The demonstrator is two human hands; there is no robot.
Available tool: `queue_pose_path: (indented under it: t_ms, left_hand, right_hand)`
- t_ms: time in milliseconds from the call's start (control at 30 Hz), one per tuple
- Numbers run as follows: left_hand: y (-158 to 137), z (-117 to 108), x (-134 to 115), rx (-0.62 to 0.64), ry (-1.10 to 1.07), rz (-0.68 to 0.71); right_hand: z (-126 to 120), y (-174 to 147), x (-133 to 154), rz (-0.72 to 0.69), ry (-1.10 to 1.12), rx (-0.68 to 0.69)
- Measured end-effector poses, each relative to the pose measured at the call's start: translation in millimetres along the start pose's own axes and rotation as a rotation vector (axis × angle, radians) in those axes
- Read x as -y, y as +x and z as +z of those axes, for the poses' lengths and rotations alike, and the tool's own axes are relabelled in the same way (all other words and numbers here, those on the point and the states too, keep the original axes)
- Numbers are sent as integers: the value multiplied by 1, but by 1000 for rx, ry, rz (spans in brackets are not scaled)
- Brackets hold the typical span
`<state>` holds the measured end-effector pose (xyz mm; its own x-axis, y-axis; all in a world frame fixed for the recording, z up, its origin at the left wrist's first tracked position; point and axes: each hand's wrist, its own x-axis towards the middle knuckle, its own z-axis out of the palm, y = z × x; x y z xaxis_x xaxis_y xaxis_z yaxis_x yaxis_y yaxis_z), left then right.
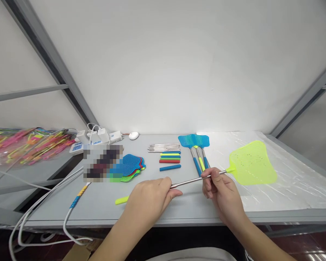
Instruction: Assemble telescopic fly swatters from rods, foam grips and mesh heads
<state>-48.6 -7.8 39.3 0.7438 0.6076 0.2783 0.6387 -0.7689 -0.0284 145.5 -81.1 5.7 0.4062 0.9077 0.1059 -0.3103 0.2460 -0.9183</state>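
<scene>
A yellow-green fly swatter (pixel 252 165) with a metal rod is held across the front of the table, its perforated head to the right. My left hand (pixel 150 199) is closed around the handle end; the yellow-green grip sticks out to its left. Near the head, my right hand (pixel 220 186) pinches the rod between thumb and fingers. Just beyond that hand lie several swatters with blue heads (pixel 193 140), side by side, their handles toward me. Left of them are a stack of metal rods (pixel 164 146) and several coloured grips (pixel 170 161), one blue grip (pixel 170 168) apart in front.
Loose swatter heads (pixel 130 165) in blue, red and green lie stacked on the left, beside a pixelated patch. White cables, a power strip (pixel 77 146) and bagged colourful items (pixel 29 145) are farther left. A white plastic sheet (pixel 293 192) covers the table's right side.
</scene>
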Motion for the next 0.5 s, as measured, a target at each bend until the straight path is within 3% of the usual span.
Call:
queue_pose_path:
  t_ms: [133,300,400,500]
  left_hand:
    - [5,-10,16,-11,33,-36]
    - [5,-16,56,-64,107,-145]
    - [2,-11,71,-109,107,-155]
    - [1,-7,72,-166,119,-169]
  right_hand:
    - [-18,12,27,-71,142,-147]
    - [-65,26,68,-186,275,-379]
    - [-82,30,74,-215,303,-441]
    - [-76,29,64,-232,296,-445]
